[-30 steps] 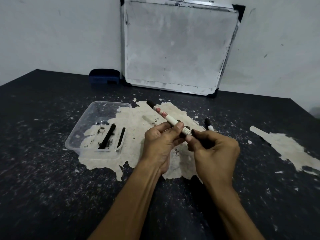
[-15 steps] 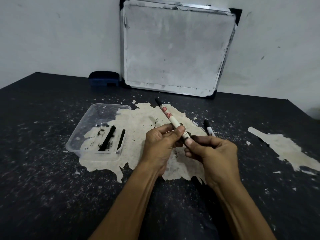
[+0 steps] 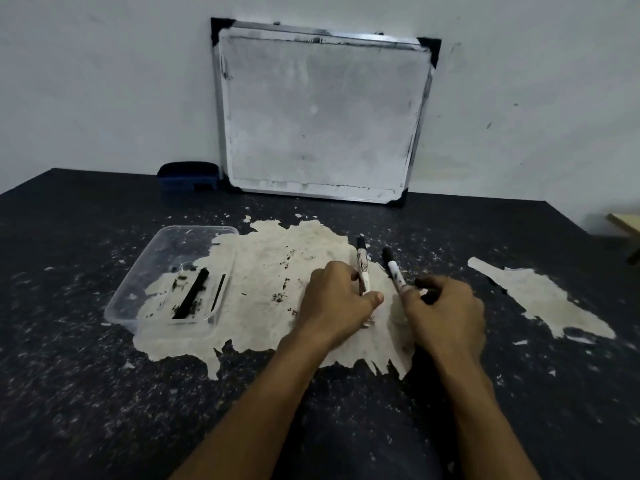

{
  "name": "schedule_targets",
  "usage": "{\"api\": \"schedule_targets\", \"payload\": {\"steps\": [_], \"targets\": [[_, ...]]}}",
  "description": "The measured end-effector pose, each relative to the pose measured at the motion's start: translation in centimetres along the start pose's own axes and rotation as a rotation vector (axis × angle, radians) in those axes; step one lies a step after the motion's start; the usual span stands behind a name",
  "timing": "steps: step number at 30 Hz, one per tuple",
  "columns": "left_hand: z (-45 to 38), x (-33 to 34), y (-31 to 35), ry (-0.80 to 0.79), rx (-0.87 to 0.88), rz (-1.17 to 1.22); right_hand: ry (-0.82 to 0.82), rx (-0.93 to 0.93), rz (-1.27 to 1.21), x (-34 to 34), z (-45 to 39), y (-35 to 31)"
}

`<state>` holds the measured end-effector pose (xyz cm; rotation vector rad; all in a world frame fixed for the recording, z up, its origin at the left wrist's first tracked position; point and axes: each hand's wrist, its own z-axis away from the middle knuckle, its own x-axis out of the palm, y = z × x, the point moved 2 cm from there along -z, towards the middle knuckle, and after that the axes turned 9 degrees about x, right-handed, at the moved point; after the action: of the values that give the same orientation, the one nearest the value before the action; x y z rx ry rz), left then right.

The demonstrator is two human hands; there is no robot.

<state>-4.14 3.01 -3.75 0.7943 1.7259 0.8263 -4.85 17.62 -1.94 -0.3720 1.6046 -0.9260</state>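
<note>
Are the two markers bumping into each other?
Apart. The head view shows pale tabletop between the left marker and the right marker.

The tabletop (image 3: 86, 393) is dark, matt and flaking to a rough pale layer, the tub (image 3: 145, 271) is clear glossy plastic, and the whiteboard (image 3: 322, 112) has a shiny metal frame with a smudged, smooth face.

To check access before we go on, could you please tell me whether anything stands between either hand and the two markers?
Nothing visible does. The left hand grips the labelled marker, and the right hand pinches the near end of the other marker beside it, with nothing between them.
</note>
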Motion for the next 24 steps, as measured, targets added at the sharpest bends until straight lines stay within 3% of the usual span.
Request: {"api": "schedule_targets", "payload": {"steps": [5, 24], "targets": [[-1.7, 1.4, 0.5, -0.085, -0.027, -0.230, -0.047, 0.010, 0.054, 0.5, 0.0, 0.0], [-1.9, 2.2, 2.5, -0.190, 0.009, -0.327, -0.112, -0.026, 0.041, 0.7, -0.5, 0.5]]}}
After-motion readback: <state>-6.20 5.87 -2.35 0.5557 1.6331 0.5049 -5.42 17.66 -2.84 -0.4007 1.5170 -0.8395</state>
